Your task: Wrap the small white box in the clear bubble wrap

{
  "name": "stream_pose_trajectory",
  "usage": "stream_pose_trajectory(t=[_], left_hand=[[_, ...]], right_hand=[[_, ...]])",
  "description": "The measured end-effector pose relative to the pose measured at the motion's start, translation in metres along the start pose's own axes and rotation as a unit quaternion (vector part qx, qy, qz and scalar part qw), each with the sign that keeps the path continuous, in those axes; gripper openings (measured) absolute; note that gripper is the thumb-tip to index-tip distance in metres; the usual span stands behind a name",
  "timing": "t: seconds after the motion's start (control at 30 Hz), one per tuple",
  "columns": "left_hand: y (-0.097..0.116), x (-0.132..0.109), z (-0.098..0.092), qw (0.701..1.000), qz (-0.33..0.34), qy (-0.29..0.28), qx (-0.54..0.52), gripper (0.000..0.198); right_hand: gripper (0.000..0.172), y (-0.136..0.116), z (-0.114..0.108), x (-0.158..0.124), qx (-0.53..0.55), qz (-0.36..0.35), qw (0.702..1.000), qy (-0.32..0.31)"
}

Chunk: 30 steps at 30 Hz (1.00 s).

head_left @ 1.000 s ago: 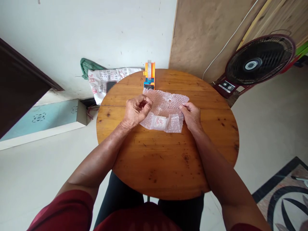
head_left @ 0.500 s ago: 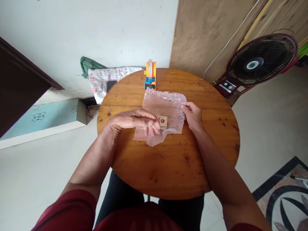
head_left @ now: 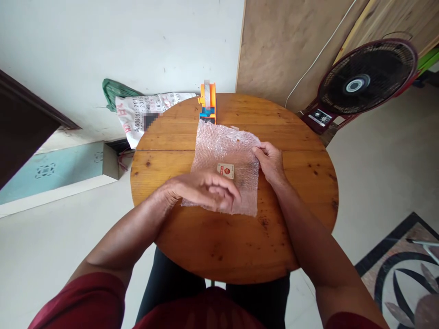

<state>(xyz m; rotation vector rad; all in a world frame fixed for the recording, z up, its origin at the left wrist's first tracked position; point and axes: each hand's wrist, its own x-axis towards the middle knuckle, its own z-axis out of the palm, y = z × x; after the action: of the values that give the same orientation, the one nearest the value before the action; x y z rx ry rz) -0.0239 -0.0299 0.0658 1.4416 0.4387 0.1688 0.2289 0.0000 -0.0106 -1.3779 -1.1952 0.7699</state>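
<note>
A sheet of clear bubble wrap (head_left: 222,151) lies spread flat on the round wooden table (head_left: 240,237). A small white box with a red mark (head_left: 225,170) rests on its middle. My left hand (head_left: 206,192) lies over the sheet's near edge, fingers curled and pinching the wrap. My right hand (head_left: 270,160) holds the sheet's right edge between thumb and fingers. An orange and blue tape dispenser (head_left: 207,103) stands at the table's far edge, just beyond the sheet.
A black floor fan (head_left: 363,84) stands to the right of the table. A printed white sack (head_left: 144,112) and a green bag (head_left: 115,91) lie against the wall at the left. A patterned rug (head_left: 404,269) covers the floor at the lower right.
The folded bubble wrap has been opened out flat toward me, uncovering the small box. My left hand moved from the sheet's far left down to its near edge. My right hand stayed at the right edge.
</note>
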Motion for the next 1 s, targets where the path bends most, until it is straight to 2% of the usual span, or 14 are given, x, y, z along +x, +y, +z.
stream_pose_trajectory(t=[0.07,0.13,0.2,0.23,0.3,0.37,0.5,0.67,0.77,0.87,1.0], left_hand=[[-0.001,-0.003,-0.006,0.983,0.064,0.158,-0.069,0.029],[-0.004,-0.002,-0.012,0.935,0.12,0.314,-0.113,0.027],[-0.008,0.003,-0.018,0.9,0.153,0.389,-0.122,0.026],[-0.011,0.007,-0.02,0.896,0.172,0.393,-0.111,0.028],[-0.016,0.013,-0.023,0.907,0.202,0.363,-0.067,0.037],[-0.021,0.017,-0.025,0.922,0.203,0.33,-0.013,0.047],[-0.027,0.019,-0.025,0.936,0.147,0.31,0.078,0.065],[-0.027,0.018,-0.022,0.945,0.084,0.289,0.129,0.073],[-0.025,0.018,-0.02,0.943,0.066,0.298,0.136,0.075],[-0.024,0.019,-0.018,0.944,0.058,0.293,0.138,0.074],[-0.024,0.019,-0.017,0.947,0.061,0.276,0.152,0.073]], right_hand=[[0.016,-0.001,0.001,0.0,-0.008,0.003,1.0,-0.001],[0.015,-0.002,0.001,-0.001,-0.013,0.007,1.0,-0.001],[0.015,-0.003,0.002,-0.001,-0.016,-0.001,1.0,0.0],[0.015,-0.002,0.002,-0.001,-0.016,-0.004,1.0,0.0],[0.017,-0.002,0.003,-0.001,-0.015,-0.003,1.0,-0.005],[0.02,-0.002,0.002,-0.001,-0.019,-0.003,1.0,-0.015],[0.031,-0.008,-0.002,-0.003,-0.029,0.022,0.998,-0.049],[0.045,-0.023,-0.01,-0.009,-0.044,0.078,0.989,-0.114],[0.037,-0.025,-0.011,-0.011,-0.061,0.065,0.989,-0.119],[0.019,-0.019,-0.007,-0.01,-0.071,0.023,0.994,-0.083],[0.017,-0.005,0.001,-0.005,-0.056,-0.018,0.998,-0.039]])
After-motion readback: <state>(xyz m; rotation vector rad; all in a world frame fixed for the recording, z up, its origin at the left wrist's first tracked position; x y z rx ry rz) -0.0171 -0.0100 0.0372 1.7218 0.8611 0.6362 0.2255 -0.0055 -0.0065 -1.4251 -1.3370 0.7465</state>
